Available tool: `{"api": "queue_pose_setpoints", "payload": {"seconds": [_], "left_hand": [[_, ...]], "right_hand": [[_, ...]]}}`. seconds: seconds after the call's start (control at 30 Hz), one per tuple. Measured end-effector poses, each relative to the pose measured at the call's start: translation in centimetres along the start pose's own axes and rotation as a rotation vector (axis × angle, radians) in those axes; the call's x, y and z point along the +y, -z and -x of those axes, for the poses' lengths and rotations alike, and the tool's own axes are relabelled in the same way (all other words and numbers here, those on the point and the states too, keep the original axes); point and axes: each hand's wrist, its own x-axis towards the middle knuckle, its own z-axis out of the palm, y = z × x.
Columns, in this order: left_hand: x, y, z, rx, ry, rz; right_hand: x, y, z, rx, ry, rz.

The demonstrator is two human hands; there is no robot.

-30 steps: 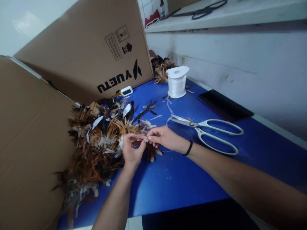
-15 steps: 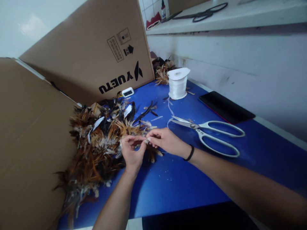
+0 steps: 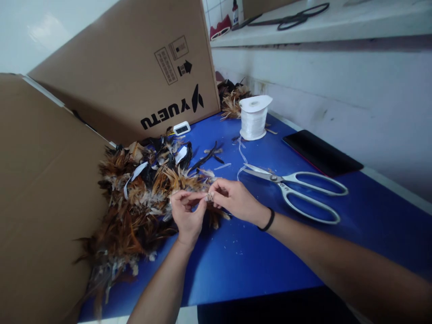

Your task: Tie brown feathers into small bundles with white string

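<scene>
Over the front right edge of a pile of brown and black feathers, my left hand and my right hand meet fingertip to fingertip. Both are closed in a pinch around a small pale bundle, perhaps feather ends; the fingers hide most of it. A dark band circles my right wrist. Right of my hands lie silver-handled scissors, their blades pointing left. From a white spool behind them, a thin clear ribbon runs down toward the blades.
Large cardboard panels stand behind and left of the feathers on the blue table. A black tablet-like slab lies at the right, near the wall. A small white device sits by the cardboard. Black scissors rest on the ledge above.
The view has shifted slightly, so the table items appear a little farther right. My two hands keep their pinch, with the right fingers turned slightly around the pale bundle.
</scene>
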Motion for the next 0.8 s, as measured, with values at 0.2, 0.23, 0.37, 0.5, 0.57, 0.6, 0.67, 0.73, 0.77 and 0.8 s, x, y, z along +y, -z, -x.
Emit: {"api": "queue_pose_setpoints", "payload": {"seconds": [0.2,0.23,0.37,0.5,0.57,0.6,0.67,0.73,0.77,0.8], "left_hand": [[-0.06,-0.06,0.02,-0.038,-0.049,0.081],[-0.09,-0.07,0.0,-0.045,-0.058,0.089],[-0.13,0.04,-0.15,-0.046,-0.103,0.041],[0.06,0.12,-0.33,-0.059,-0.134,0.039],[0.18,0.09,-0.39,-0.066,-0.141,0.046],[0.23,0.06,-0.4,-0.069,-0.144,0.045],[0.33,-0.01,-0.41,-0.074,-0.149,0.048],[0.42,-0.07,-0.39,-0.074,-0.152,0.079],[0.45,-0.08,-0.37,-0.07,-0.141,0.101],[0.48,-0.07,-0.34,-0.062,-0.113,0.118]], "right_hand": [[-0.14,0.13,-0.22,-0.003,-0.104,-0.23],[-0.19,0.17,-0.27,0.003,-0.112,-0.256],[-0.34,0.23,-0.35,0.024,-0.14,-0.352],[-0.59,0.25,-0.31,0.053,-0.147,-0.417],[-0.71,0.23,-0.28,0.068,-0.145,-0.431],[-0.76,0.19,-0.26,0.076,-0.149,-0.438],[-0.83,0.09,-0.24,0.093,-0.161,-0.454],[-0.87,0.01,-0.2,0.107,-0.158,-0.463],[-0.87,0.01,-0.17,0.106,-0.143,-0.453],[-0.88,0.05,-0.14,0.098,-0.119,-0.429]]}}
